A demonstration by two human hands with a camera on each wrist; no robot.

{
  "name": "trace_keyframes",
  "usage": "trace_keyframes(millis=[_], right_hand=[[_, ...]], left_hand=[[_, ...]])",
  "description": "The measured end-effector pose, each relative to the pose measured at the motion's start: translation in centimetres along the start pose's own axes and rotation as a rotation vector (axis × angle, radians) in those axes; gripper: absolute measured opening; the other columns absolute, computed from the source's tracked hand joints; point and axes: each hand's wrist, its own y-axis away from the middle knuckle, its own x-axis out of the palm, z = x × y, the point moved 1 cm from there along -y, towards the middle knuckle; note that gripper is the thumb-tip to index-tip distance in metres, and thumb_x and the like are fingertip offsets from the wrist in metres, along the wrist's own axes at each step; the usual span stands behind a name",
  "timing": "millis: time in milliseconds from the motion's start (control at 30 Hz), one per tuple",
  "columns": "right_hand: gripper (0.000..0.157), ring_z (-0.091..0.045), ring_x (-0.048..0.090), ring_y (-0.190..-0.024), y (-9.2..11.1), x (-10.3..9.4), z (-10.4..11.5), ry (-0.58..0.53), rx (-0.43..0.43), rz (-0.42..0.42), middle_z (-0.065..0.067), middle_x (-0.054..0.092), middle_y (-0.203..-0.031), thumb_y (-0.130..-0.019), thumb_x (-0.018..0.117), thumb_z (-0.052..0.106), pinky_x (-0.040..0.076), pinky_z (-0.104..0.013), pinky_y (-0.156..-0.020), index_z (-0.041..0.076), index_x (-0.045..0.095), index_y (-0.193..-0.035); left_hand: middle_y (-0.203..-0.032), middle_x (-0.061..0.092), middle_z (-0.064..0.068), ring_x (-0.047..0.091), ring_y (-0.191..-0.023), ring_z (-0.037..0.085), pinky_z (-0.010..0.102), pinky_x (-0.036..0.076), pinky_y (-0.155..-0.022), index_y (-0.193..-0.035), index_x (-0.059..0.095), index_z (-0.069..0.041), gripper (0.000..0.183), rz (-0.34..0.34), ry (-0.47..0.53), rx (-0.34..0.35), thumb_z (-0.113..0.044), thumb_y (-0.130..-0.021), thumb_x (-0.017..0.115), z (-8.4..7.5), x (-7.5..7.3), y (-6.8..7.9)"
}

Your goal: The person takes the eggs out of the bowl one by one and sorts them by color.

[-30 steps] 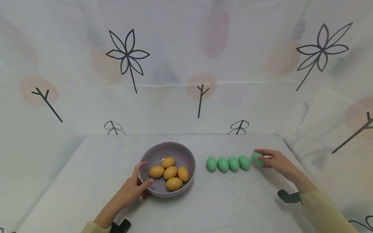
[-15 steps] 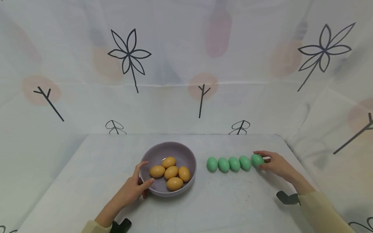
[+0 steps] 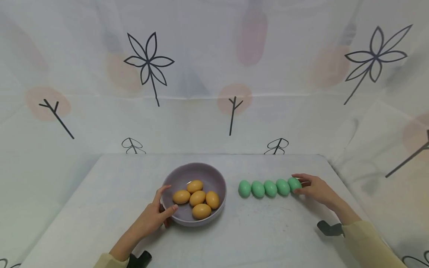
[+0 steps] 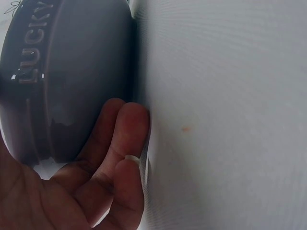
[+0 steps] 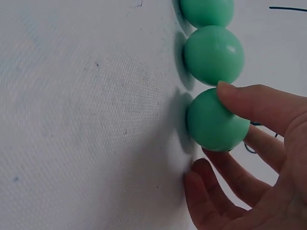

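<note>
Fingers (image 5: 237,177) of the right hand (image 3: 316,190) curl about the rightmost green egg (image 3: 294,184), right of centre in the lower half of the head view; thumb on one side and a finger on the other, they pinch it, parted only enough to span it. In the right wrist view that egg sits right of centre, the thumb reaching in from the right edge over it, the other fingers bent below. Four more green eggs (image 3: 270,188) line up to its left on the table (image 3: 241,238); the nearest is just beside it, though I cannot tell whether the two touch.

Near the centre, slightly left, stands a greyish purple bowl (image 3: 211,175) with five yellow eggs (image 3: 197,198) inside. The left hand (image 3: 151,219) grips its left side, thumb over the rim, fingers part-curled against the outer wall. The left wrist view shows raised letters (image 4: 34,43), "LUCKY", at upper left. Pale yellow sleeves (image 3: 370,243) fill the lower corners.
</note>
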Motion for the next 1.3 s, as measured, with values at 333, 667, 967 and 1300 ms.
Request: trace_keyframes(millis=[333, 667, 967, 1300], right_hand=[[0.069, -0.041, 0.057, -0.117, 0.0, 0.0, -0.3, -0.003, 0.004, -0.001, -0.026, 0.058, -0.129, -0.086, 0.079, 0.03, 0.049, -0.038, -0.081, 0.002, 0.05, -0.142], [0.069, -0.042, 0.057, -0.117, 0.3, -0.1, -0.2, 0.003, -0.001, -0.026, -0.025, 0.058, -0.13, -0.087, 0.078, 0.03, 0.049, -0.042, -0.083, 0.001, 0.05, -0.143], [0.067, -0.044, 0.055, -0.119, 0.4, -0.5, 0.2, 0.005, -0.013, -0.067, -0.025, 0.055, -0.136, -0.088, 0.076, 0.029, 0.049, -0.046, -0.084, 0.001, 0.049, -0.143], [0.061, -0.046, 0.05, -0.123, 0.7, -0.8, 1.1, 0.009, -0.045, -0.125, -0.025, 0.053, -0.138, -0.092, 0.073, 0.028, 0.044, -0.058, -0.09, 0.001, 0.051, -0.142]], left_hand=[[-0.065, 0.063, 0.004, 0.059, -0.062, 0.02, 0.03, 0.044, -0.06, -0.154, 0.018, -0.026, 0.072, 0.005, 0.016, 0.0, -0.038, -0.098, 0.062, -0.3, -0.1, 0.1], [-0.065, 0.063, 0.005, 0.059, -0.061, 0.02, 0.03, 0.043, -0.059, -0.154, 0.018, -0.026, 0.072, 0.005, 0.02, -0.011, -0.038, -0.098, 0.062, -0.4, -0.1, 0.2], [-0.066, 0.063, 0.005, 0.059, -0.061, 0.02, 0.03, 0.043, -0.059, -0.154, 0.017, -0.025, 0.072, 0.01, 0.031, 0.004, -0.037, -0.098, 0.062, -0.4, -0.2, 0.3], [-0.066, 0.063, 0.006, 0.059, -0.061, 0.02, 0.03, 0.043, -0.058, -0.154, 0.017, -0.025, 0.073, 0.014, 0.04, 0.009, -0.037, -0.098, 0.063, -0.5, -0.2, 0.4]])
